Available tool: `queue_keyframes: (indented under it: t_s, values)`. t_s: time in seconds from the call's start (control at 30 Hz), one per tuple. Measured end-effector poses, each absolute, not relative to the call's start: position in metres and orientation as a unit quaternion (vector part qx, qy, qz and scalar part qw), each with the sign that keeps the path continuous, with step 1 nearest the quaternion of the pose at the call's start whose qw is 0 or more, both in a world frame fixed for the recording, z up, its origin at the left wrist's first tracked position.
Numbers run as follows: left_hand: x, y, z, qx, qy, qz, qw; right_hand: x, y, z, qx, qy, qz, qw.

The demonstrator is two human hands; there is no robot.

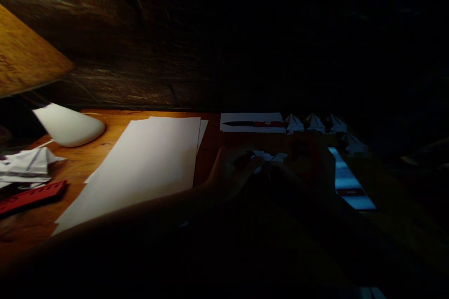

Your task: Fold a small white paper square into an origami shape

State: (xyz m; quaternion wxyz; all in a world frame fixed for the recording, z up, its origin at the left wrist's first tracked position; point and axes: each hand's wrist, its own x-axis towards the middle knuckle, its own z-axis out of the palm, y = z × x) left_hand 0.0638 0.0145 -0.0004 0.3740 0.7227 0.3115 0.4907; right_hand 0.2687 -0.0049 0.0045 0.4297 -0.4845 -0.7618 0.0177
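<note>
A small folded white paper [264,155] is between my hands in the dark middle of the table. My left hand [229,173] is closed on its left side, thumb and fingers curled around it. My right hand [298,173] meets the paper from the right, its fingers closed on that edge, though deep shadow hides most of them. Beyond my hands lies a knife [256,124] with a dark blade and red handle, on a white sheet [238,117]. Several folded paper pieces [315,123] stand in a row right of the knife.
Left of my hands lies a stack of white paper [154,163]. A lamp with a white base [70,126] lights the left side, near crumpled folded paper [28,166] and a red flat object [33,196]. At right is a glowing bluish screen-like strip [345,173]. A rough wall [105,56] stands behind.
</note>
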Motion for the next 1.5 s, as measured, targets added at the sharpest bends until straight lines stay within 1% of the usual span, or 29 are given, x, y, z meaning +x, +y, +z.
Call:
queue_keyframes:
  t_s: [0.07, 0.17, 0.27, 0.5, 0.7, 0.8, 1.0, 1.2, 1.37, 1.5]
  values:
    - [0.063, 0.016, -0.002, 0.725, 0.284, 0.509, 0.366, 0.268, -0.003, 0.006, -0.471, -0.741, 0.058, 0.475]
    - [0.062, 0.017, -0.003, 0.746, 0.242, 0.513, 0.348, 0.268, -0.004, 0.008, -0.408, -0.780, 0.106, 0.462]
    - [0.060, 0.018, -0.002, 0.759, 0.234, 0.507, 0.336, 0.268, -0.007, 0.011, -0.368, -0.788, 0.107, 0.482]
    - [0.058, 0.017, -0.002, 0.770, 0.240, 0.500, 0.316, 0.267, -0.008, 0.015, -0.381, -0.787, 0.110, 0.473]
    - [0.057, 0.017, 0.000, 0.783, 0.262, 0.482, 0.294, 0.264, -0.011, 0.018, -0.388, -0.777, 0.181, 0.462]
    - [0.057, 0.016, 0.002, 0.780, 0.272, 0.489, 0.281, 0.263, -0.012, 0.021, -0.402, -0.764, 0.195, 0.465]
    - [0.056, 0.015, 0.004, 0.773, 0.301, 0.472, 0.298, 0.261, -0.012, 0.020, -0.418, -0.744, 0.238, 0.464]
    - [0.059, 0.015, 0.006, 0.760, 0.295, 0.477, 0.329, 0.259, -0.012, 0.018, -0.414, -0.721, 0.284, 0.477]
    - [0.057, 0.017, 0.007, 0.757, 0.282, 0.467, 0.360, 0.258, -0.017, 0.023, -0.409, -0.748, 0.234, 0.467]
    - [0.057, 0.020, 0.002, 0.750, 0.273, 0.474, 0.374, 0.261, -0.019, 0.025, -0.400, -0.760, 0.227, 0.459]
